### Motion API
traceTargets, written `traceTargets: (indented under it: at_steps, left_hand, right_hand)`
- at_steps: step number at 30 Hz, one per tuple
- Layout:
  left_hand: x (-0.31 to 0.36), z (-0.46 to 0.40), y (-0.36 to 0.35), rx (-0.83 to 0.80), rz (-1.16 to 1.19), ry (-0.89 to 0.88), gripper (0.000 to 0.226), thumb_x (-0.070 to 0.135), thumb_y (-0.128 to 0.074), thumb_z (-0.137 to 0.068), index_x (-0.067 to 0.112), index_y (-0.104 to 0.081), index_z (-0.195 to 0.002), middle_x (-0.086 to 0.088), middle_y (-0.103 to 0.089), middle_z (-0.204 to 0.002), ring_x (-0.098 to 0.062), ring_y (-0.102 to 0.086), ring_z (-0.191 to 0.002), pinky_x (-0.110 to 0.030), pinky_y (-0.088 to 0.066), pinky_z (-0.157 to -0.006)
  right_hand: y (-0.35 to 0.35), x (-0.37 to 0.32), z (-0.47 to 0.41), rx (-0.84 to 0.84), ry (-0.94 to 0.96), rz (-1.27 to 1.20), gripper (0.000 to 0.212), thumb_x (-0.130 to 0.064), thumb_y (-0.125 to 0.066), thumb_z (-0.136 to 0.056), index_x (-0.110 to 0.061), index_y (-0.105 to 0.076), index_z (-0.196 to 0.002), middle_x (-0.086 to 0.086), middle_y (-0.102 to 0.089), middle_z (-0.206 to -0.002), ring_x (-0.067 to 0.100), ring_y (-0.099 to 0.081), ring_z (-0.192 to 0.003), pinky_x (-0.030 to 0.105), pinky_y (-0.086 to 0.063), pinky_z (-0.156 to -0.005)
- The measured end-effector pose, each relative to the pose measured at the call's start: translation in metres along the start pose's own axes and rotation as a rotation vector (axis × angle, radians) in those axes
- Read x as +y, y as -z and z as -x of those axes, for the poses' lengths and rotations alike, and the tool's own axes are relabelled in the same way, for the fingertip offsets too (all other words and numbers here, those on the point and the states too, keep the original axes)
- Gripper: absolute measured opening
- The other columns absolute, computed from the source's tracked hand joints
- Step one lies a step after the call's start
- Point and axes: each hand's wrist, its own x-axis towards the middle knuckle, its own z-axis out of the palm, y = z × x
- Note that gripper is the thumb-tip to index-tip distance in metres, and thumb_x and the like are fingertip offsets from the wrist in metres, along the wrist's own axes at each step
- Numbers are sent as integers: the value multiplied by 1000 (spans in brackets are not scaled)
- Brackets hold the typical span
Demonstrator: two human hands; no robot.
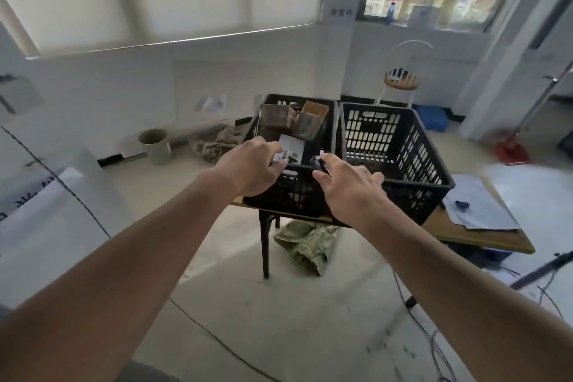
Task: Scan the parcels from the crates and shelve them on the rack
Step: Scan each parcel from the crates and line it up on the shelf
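Two black plastic crates stand side by side on a wooden table (483, 236). The left crate (279, 195) holds brown cardboard parcels (274, 116) at its far end and a white labelled parcel (293, 147) nearer me. My left hand (252, 169) reaches into this crate, its fingers curled on the white parcel's near left edge. My right hand (348, 187) hovers over the rim between the crates with its fingers spread. A small dark device (317, 161) sits at its index fingertip; blur hides how it is attached. The right crate (403, 146) looks empty.
Papers (477, 208) lie on the table's right part. A crumpled sack (307, 245) lies under the table and a green bin (155, 146) stands by the wall. A stool (401, 79) is behind the crates. Cables (428, 329) run across the floor at right.
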Motion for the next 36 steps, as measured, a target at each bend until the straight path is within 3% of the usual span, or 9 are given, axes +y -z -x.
traceTargets:
  at_steps: [7,18,24,29,31,34,36]
  left_hand:
    - [-22,-110,-30,-71,14,18,42,47,-45,-110,27,-56,-145,-6,-57,-140,-27,-57,-126,-45,-50,-102]
    - [-55,-270,-105,-183,54,213,41,43,-51,-110,24,-57,-146,-7,-59,-142,-28,-56,-128,-46,-48,-108]
    - [-80,-320,-138,-270,117,283,47,37,-53,-109,23,-50,-153,-8,-55,-147,-26,-60,-121,-41,-51,-104]
    - [-105,-347,-168,-364,96,319,59,35,-56,-108,19,-37,-161,-15,-47,-153,-35,-51,-138,-48,-46,-113]
    - [-113,-355,-180,-422,95,338,66,34,-62,-105,16,-31,-161,-17,-48,-151,-35,-53,-134,-48,-50,-109]
    - [-120,-362,-193,-504,174,409,74,34,-73,-99,11,-31,-155,-12,-58,-135,-27,-60,-113,-37,-52,-87]
    - [-127,-365,-204,-563,296,464,78,34,-79,-95,11,-31,-154,-6,-61,-129,-21,-61,-110,-35,-52,-89]
  right_hand:
    - [-22,23,-118,-36,-5,-26,48,-61,-36,-108,-49,-33,-154,12,-62,-137,40,-49,-128,55,-34,-93]
    - [-56,67,-299,-261,85,-99,47,-54,-37,-110,-47,-38,-156,4,-63,-142,42,-49,-133,63,-39,-104]
    - [-83,79,-353,-310,118,-54,44,-55,-36,-110,-48,-38,-153,4,-69,-130,43,-53,-127,62,-40,-103]
    - [-109,75,-378,-298,142,-29,42,-56,-33,-109,-49,-36,-151,7,-69,-128,43,-56,-122,62,-41,-100]
    - [-115,74,-384,-296,127,-21,43,-56,-33,-110,-50,-35,-152,9,-68,-128,44,-56,-122,62,-41,-100]
    - [-124,73,-390,-312,104,-26,44,-56,-32,-110,-51,-34,-154,10,-69,-127,45,-56,-122,62,-40,-100]
    - [-129,74,-392,-308,96,-38,44,-57,-32,-110,-52,-33,-153,7,-69,-127,43,-57,-122,62,-40,-100]
